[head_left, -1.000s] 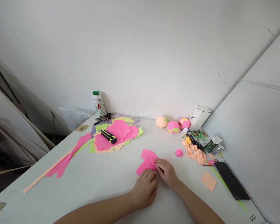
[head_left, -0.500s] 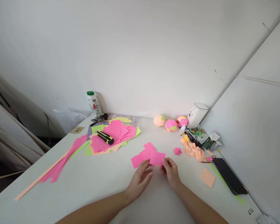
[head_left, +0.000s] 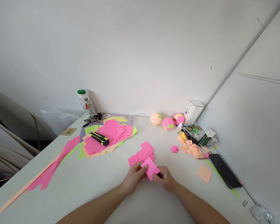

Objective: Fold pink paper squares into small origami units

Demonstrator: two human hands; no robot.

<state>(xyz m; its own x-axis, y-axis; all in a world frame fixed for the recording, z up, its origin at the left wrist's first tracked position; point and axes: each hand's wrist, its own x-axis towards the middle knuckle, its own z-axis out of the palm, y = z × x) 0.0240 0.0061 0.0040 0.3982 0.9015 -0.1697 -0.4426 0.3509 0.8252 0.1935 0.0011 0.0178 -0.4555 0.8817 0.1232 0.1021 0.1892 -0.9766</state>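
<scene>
Between both hands is a pink square of paper (head_left: pixel 150 168), turned so one corner points towards me. My left hand (head_left: pixel 133 178) pinches its left side with the thumb on top. On the right, my right hand (head_left: pixel 164 179) grips the near right edge, thumb against the sheet. Just beyond the hands lies a loose pile of pink paper pieces (head_left: pixel 146 151), partly hidden by the left hand and the held square. A small folded pink paper piece (head_left: pixel 175 149) sits farther right, apart from the hands.
Left stand a utility knife (head_left: pixel 99 138) on stacked coloured paper (head_left: pixel 114 132), paper strips (head_left: pixel 53 165) and a bottle (head_left: pixel 86 102). Paper balls (head_left: pixel 167 123) line the wall. At right are folded peach pieces (head_left: pixel 190 147), a peach square (head_left: pixel 204 174) and a black case (head_left: pixel 225 171).
The pink square has come nearer to me and been turned corner-down. My left hand, open beside it before, now pinches it; my right hand has shifted to its lower right edge.
</scene>
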